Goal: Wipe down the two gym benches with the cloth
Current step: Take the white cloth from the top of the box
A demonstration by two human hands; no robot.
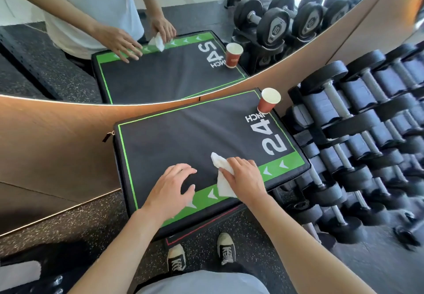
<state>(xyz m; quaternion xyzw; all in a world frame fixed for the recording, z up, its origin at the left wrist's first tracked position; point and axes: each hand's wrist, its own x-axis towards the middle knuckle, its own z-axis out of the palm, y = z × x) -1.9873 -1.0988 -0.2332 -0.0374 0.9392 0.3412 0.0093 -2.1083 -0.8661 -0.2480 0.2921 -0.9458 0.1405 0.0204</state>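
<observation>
Padded black bench [183, 137] with green border, marked "24 INCH", fills centre frame. Right hand [244, 178] at 5 o'clock on its top, fingers curled over a crumpled white cloth [221, 176], pressing it onto the pad where black meets the green strip. Left hand [171, 189] just beside it at 7 o'clock, fingers spread and relaxed, tips on the pad, holding nothing. Red paper cup [267, 102] stands upright on the 1 o'clock corner; contents cannot be told. Dumbbell rack [358, 137] at 3 o'clock. Mirror [137, 30] at 12 o'clock.
</observation>
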